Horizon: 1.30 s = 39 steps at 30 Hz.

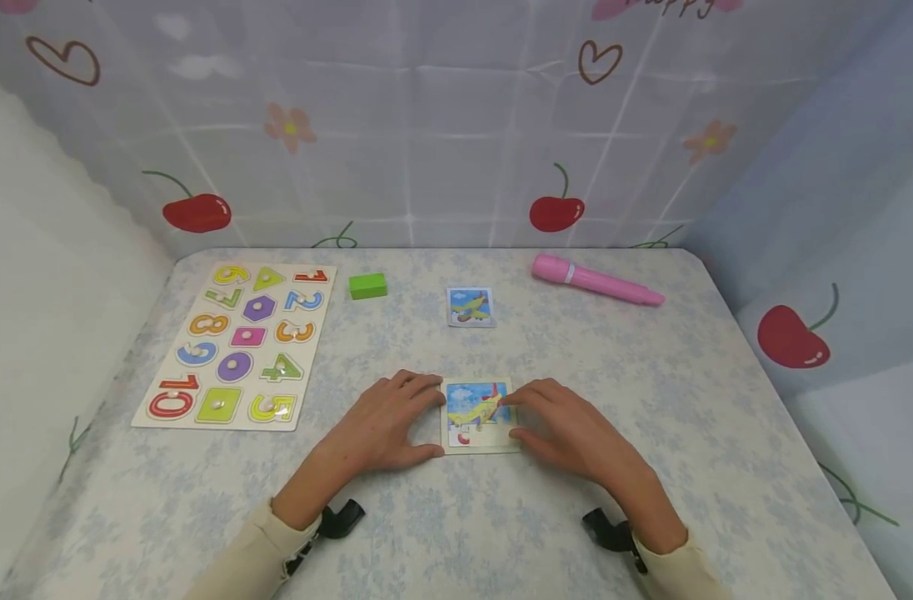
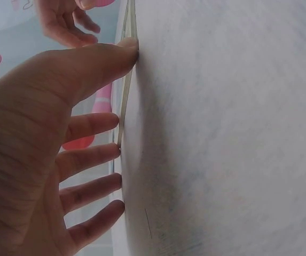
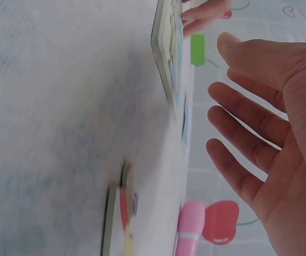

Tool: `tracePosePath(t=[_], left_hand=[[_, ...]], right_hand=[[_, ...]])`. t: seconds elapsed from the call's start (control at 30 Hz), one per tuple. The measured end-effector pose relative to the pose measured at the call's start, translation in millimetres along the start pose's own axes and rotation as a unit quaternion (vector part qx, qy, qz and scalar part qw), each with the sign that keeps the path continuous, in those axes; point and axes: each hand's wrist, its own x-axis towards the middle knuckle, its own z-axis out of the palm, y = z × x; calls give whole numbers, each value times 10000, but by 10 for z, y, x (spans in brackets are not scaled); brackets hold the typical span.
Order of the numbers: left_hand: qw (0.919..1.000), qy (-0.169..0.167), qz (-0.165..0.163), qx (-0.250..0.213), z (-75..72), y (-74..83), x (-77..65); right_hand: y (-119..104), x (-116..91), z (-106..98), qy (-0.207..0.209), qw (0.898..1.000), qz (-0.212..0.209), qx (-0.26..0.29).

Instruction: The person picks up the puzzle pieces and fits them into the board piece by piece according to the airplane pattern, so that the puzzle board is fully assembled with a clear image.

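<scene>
A small jigsaw board (image 1: 481, 450) with a yellow airplane picture lies on the table between the hands. Bare cream backing shows at its lower right. My left hand (image 1: 389, 421) rests along its left edge, the thumb at the near corner and the fingers straight against the table. Over the right side of the board is my right hand (image 1: 572, 429), fingers loosely spread and holding nothing in the right wrist view. Loose jigsaw pieces (image 3: 122, 218) lie on the table below that hand, hidden by it in the head view.
A number and shape peg board (image 1: 291, 417) lies at the left. Behind the jigsaw are a green block (image 1: 368, 287), a small airplane picture card (image 1: 471, 307) and a pink pen-shaped toy (image 1: 599, 282). A printed curtain (image 1: 441, 167) hangs behind the table.
</scene>
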Motion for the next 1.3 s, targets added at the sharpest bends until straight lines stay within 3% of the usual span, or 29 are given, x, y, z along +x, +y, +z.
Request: tracePosePath(t=[0.53, 1.0, 1.17, 1.3], left_hand=[[10000, 59, 36, 18, 2, -15, -14], [9998, 151, 61, 62, 20, -9, -7], [9999, 123, 37, 26, 15, 0, -11], [9999, 112, 51, 5, 9, 5, -14]], right_hand=[[202, -321, -132, 443, 9980, 446, -82], [315, -574, -168, 35, 9932, 1155, 112], [367, -678, -158, -180, 9918, 1258, 152], [411, -754, -143, -99, 9940, 1065, 217]])
